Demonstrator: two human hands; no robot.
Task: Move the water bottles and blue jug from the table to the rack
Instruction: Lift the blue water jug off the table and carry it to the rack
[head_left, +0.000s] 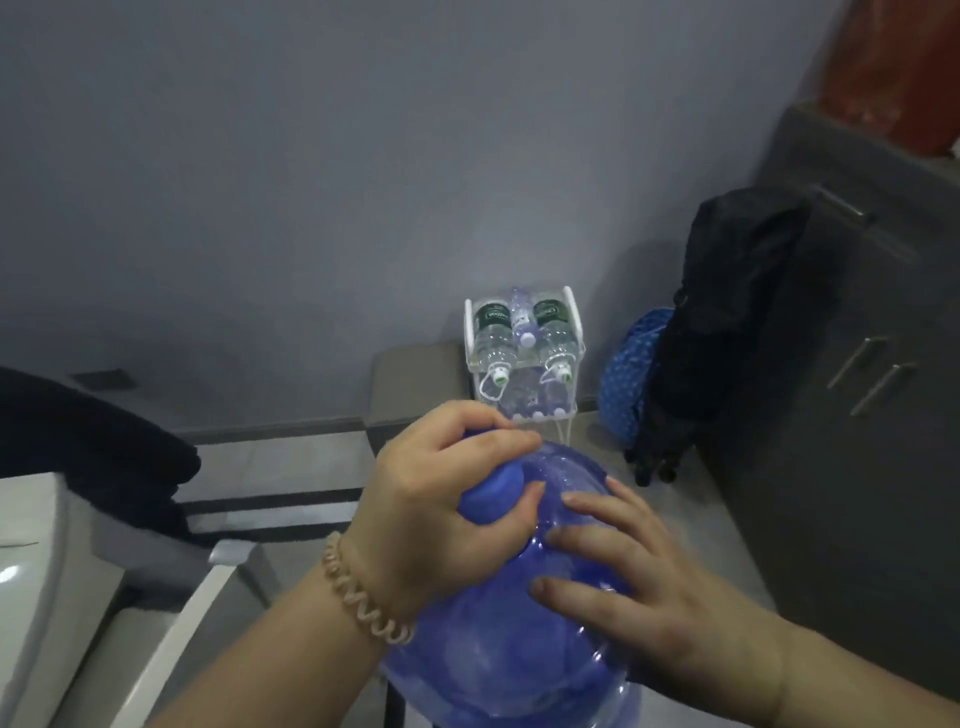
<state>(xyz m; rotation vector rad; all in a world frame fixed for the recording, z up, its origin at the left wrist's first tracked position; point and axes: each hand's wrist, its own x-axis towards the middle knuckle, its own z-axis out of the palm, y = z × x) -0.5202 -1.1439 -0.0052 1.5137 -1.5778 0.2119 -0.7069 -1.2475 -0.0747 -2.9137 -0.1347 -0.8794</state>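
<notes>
A large translucent blue jug fills the lower middle of the head view, held up above the floor. My left hand grips its blue cap and neck, fingers curled round it. My right hand lies spread flat on the jug's shoulder. Beyond the jug, against the grey wall, stands a small white rack. Its upper tier holds three clear water bottles lying with caps toward me. More bottles lie on the tier below.
A blue dotted bag and a black backpack lean beside the rack on the right. Grey cabinets line the right side. A white surface with dark cloth is at the left.
</notes>
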